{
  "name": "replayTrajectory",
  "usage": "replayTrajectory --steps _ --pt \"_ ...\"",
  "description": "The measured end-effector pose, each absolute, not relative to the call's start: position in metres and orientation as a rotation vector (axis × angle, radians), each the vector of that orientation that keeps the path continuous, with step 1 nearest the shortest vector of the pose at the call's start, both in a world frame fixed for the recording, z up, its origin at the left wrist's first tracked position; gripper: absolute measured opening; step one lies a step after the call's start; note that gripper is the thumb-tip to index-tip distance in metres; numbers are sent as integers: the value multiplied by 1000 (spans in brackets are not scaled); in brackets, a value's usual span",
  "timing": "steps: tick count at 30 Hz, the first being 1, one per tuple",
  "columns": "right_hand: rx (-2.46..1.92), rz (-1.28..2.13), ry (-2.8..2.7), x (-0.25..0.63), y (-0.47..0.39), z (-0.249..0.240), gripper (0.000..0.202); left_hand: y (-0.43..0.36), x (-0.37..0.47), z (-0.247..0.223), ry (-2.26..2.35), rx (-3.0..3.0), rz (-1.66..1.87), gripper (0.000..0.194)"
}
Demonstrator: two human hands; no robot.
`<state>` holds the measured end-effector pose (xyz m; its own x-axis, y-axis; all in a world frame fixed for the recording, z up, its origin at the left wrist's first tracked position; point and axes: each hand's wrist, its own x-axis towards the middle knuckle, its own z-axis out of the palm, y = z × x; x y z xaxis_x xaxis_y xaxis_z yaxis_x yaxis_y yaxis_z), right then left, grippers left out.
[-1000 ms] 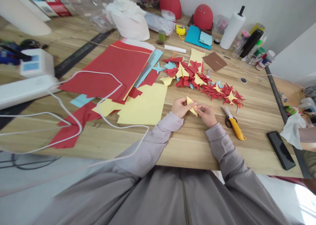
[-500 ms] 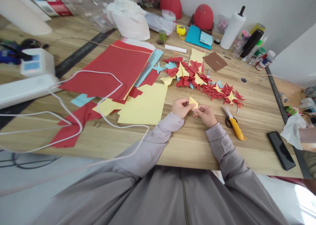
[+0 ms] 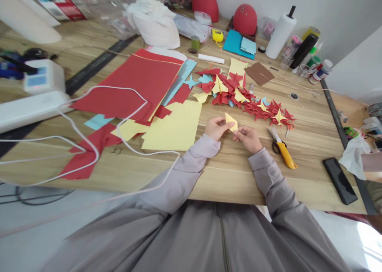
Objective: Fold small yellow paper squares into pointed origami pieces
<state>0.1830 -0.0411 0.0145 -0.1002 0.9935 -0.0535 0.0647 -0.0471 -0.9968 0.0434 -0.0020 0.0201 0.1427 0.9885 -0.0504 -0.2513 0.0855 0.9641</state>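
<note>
A small folded piece of yellow paper [image 3: 231,121], pointed at its top, is pinched between both hands above the table. My left hand [image 3: 216,128] grips its left side, thumb on the front face. On the lower right corner, my right hand [image 3: 248,138] closes with thumb and fingertips. Just beyond lies a long heap of folded paper stars [image 3: 222,88], mostly red with some yellow and blue. To the left of my hands rests a large yellow paper sheet [image 3: 176,129]. Right of my right hand lie a yellow-handled utility knife [image 3: 286,154] and dark-handled scissors [image 3: 275,146].
Red paper sheets [image 3: 128,83] are stacked at the left, with a white cable [image 3: 119,125] looping over them. A black phone [image 3: 339,180] lies near the right front edge. Bottles [image 3: 320,71] stand at the back right. Another person's arm [image 3: 371,161] shows at far right.
The yellow paper has turned and moved slightly left, showing more of its face. My left hand has shifted a little left with it; my right hand has barely moved.
</note>
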Motion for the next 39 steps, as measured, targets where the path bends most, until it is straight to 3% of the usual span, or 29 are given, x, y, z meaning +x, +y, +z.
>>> replayTrajectory --steps 11,19,34,39 --pt "-1255 1222 -1279 184 -42 16 31 -7 45 26 977 1061 1126 33" --pt "-1261 1204 -1186 185 -42 19 29 -2 50 16 886 900 1128 43" --pt "-1202 1291 -1184 184 -40 17 29 3 53 8 869 966 1214 28" --pt "-1156 1302 -1144 185 -41 19 28 1 56 9 724 1035 1102 39"
